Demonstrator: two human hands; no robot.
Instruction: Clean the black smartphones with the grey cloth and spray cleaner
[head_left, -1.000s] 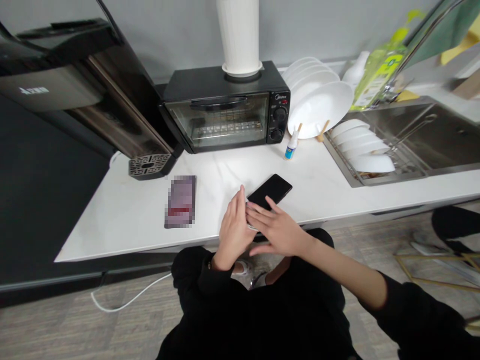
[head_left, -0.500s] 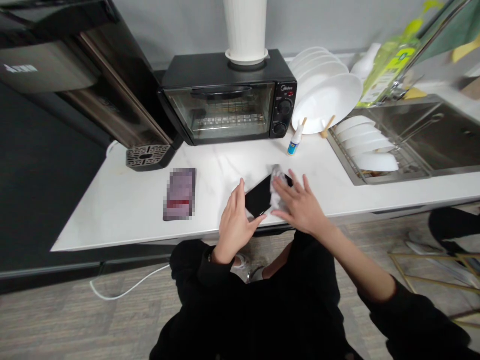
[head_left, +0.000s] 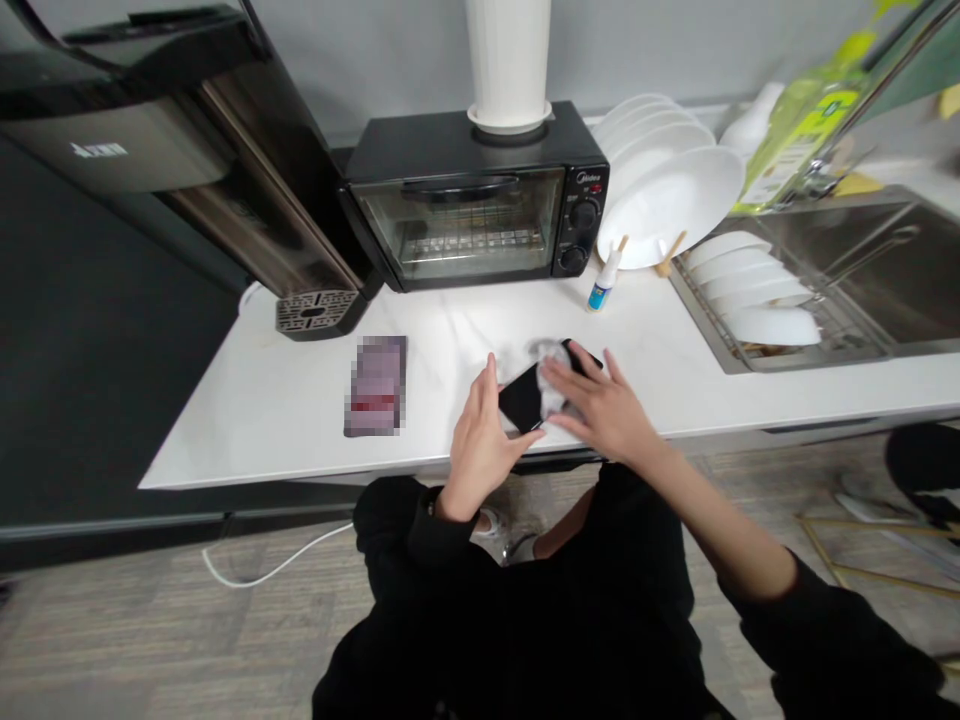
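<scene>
A black smartphone lies slantwise on the white countertop, near its front edge. My left hand braces the phone's left end, with the thumb along the near side and the fingers at the left corner. Under the fingers of my right hand is a crumpled whitish tissue, pressed flat against the phone's dark face. Part of the tissue and the phone's right portion are covered by those fingers. Behind the hands stands a small white spray bottle with a blue label.
A second, blurred-out phone-like object lies to the left. At the back are a toaster oven bearing a white pot, a drink dispenser and racked plates. Bowls sit by the sink at right.
The whole view has shifted, so things appear further right. Relative to the phone, my right hand and the tissue have slid slightly left. My left hand keeps its place at the phone's end.
</scene>
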